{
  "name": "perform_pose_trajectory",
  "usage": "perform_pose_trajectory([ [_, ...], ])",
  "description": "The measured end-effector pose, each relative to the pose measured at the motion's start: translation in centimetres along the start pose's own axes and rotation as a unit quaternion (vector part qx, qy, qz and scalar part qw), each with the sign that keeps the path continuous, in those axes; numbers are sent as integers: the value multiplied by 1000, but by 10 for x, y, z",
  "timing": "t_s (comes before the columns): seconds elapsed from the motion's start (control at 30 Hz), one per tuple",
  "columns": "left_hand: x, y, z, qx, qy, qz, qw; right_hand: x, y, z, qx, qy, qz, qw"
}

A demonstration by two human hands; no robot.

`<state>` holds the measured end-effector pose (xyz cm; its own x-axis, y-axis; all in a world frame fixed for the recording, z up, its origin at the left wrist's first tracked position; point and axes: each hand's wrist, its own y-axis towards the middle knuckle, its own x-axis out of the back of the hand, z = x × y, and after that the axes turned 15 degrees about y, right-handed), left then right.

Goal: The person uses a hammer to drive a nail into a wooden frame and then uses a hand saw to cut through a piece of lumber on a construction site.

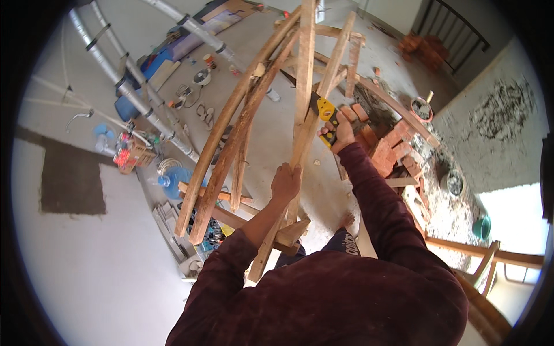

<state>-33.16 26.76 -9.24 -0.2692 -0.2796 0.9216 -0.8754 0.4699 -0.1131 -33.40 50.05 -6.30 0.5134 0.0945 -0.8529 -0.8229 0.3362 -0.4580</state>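
Observation:
My right hand [344, 132] is wrapped round the yellow and black handle of a handsaw [326, 109]. The dark blade points away and to the left, partly hidden behind an upright timber [305, 63]; whether its teeth touch wood I cannot tell. Nearer to me, my left hand [287, 182] grips a long wooden batten [304, 147] that slants from near my body up toward the saw. Just left of it, two long timbers [218, 193] lean side by side across a rough wooden frame [352, 75].
An aluminium ladder [130, 92] stands at the left, near a blue water bottle [176, 182]. Red bricks [385, 154] lie heaped on the right, with a mortar bucket [452, 183] and a green bucket [481, 226] beyond. Wooden pieces [293, 232] stick out close to my legs.

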Motion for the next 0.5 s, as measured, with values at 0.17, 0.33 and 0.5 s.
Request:
perform_pose_trajectory([
  [0.17,4,34,10,-104,-38,-135,985,-20,-22,-24,54,26,-36,998],
  [0.33,113,162,-76,-134,-175,-64,973,-4,-26,-9,58,12,-42,997],
  [0.5,142,267,-122,-136,-182,-201,953,-21,-14,2,-20,22,-1,1000],
])
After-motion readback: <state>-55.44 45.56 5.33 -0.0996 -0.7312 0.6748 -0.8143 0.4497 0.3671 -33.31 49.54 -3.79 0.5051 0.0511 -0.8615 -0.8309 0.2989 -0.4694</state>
